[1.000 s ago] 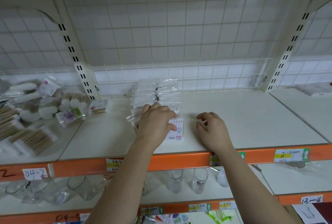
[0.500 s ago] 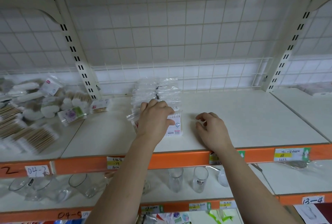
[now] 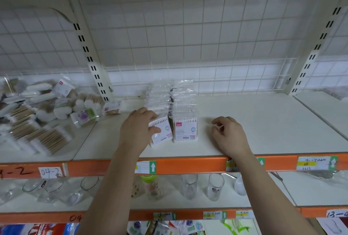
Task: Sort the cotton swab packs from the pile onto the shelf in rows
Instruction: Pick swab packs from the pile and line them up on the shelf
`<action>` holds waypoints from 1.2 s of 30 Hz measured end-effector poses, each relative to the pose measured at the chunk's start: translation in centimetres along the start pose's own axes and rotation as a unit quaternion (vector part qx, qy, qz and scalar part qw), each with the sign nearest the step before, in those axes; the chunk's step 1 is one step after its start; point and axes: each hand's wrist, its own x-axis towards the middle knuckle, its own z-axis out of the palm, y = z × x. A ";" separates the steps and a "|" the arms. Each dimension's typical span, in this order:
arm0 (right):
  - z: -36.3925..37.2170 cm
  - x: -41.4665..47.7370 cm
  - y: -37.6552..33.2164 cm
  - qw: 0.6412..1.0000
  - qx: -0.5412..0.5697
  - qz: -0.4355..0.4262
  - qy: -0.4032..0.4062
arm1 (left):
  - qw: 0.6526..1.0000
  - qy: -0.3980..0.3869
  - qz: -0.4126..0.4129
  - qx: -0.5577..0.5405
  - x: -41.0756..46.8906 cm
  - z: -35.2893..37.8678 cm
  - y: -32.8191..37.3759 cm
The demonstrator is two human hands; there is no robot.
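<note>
Glossy clear plastic is wrapping the swab packs (image 3: 185, 131), their sticks looking wooden. The shelf (image 3: 263, 121) is showing smooth matt white; the wire grid (image 3: 207, 37) is looking like painted metal.

the shelf (image 3: 263, 131) is off-white with an orange front edge (image 3: 188, 166). behind it a white wire grid (image 3: 188, 37) makes a pattern of squares. the tilted pack (image 3: 162, 134) has a white label with a teal ring; the upright pack (image 3: 185, 131) beside it adds a pink square. the pile (image 3: 37, 127) shows tan sticks and white tips.
</note>
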 end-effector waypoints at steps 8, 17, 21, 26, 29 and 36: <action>-0.1 -0.1 -0.1 1.000 0.002 0.005 -0.005 | 0.999 0.022 0.039 -0.026 1.2 0.6 -0.3; -0.2 -0.1 -0.2 1.000 -0.004 0.008 -0.011 | 0.999 0.030 0.019 0.035 0.7 0.6 0.2; -0.3 0.3 -0.6 1.000 0.007 0.004 0.009 | 0.997 0.069 0.037 0.024 0.6 0.5 -0.1; -0.9 1.9 -3.5 0.996 0.028 -0.044 0.078 | 0.990 0.135 0.025 0.041 0.3 0.0 -0.7; -0.7 3.0 -6.5 0.990 0.030 -0.099 0.099 | 0.983 0.175 0.016 0.051 -0.4 -1.0 -1.8; 3.1 3.1 -15.7 0.975 0.089 -0.195 0.058 | 0.982 0.168 -0.036 0.075 -2.0 -4.2 -7.4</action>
